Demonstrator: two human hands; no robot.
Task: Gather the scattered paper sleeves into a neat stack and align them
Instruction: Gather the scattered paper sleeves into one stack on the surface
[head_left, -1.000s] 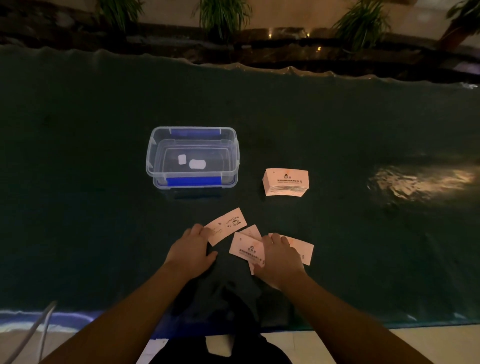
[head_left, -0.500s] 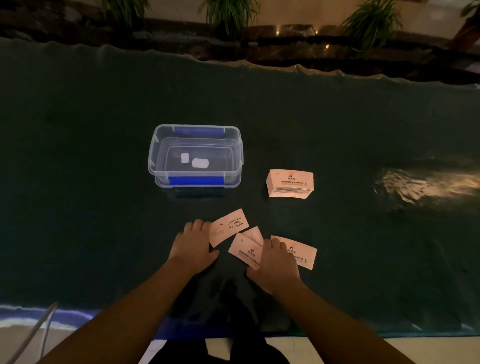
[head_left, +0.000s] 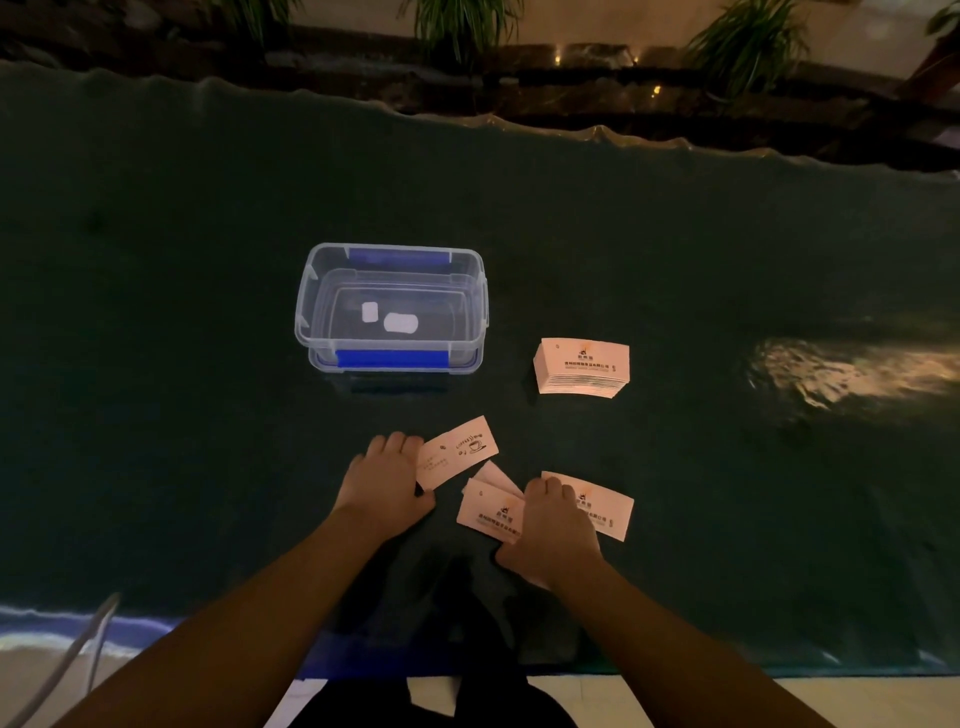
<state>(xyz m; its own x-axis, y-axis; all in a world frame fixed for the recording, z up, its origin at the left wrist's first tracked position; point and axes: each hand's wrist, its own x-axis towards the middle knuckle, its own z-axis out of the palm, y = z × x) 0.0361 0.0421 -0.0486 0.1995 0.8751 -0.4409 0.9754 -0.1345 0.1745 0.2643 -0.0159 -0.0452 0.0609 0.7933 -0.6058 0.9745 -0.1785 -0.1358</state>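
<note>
Head view, dimly lit: the loose paper sleeves lie near the table's (head_left: 156, 364) front edge, on its dark green cover. One tilted sleeve (head_left: 457, 451) rests at the left; an overlapping pair (head_left: 488, 506) sits in the middle, and a further sleeve (head_left: 605, 506) fans out to the right. A finished stack (head_left: 582, 368) stands farther back on the right, well apart from them, and a clear plastic box (head_left: 392, 309) sits to its left.

The left hand (head_left: 382, 480) lies flat, fingers curled loosely onto the near-left corner of the tilted sleeve, pressing rather than pinching. The right hand (head_left: 553, 530) covers the overlapping pair and the inner end of the right sleeve; it seems to press them down, though whether the thumb has hold of an edge I cannot tell in this gloom.

To do this step well, I judge both hands should slide inward, keeping the sleeves flat against the cloth, turn the tilted one square first, then pinch the short ends and tap the long edges level.
</note>
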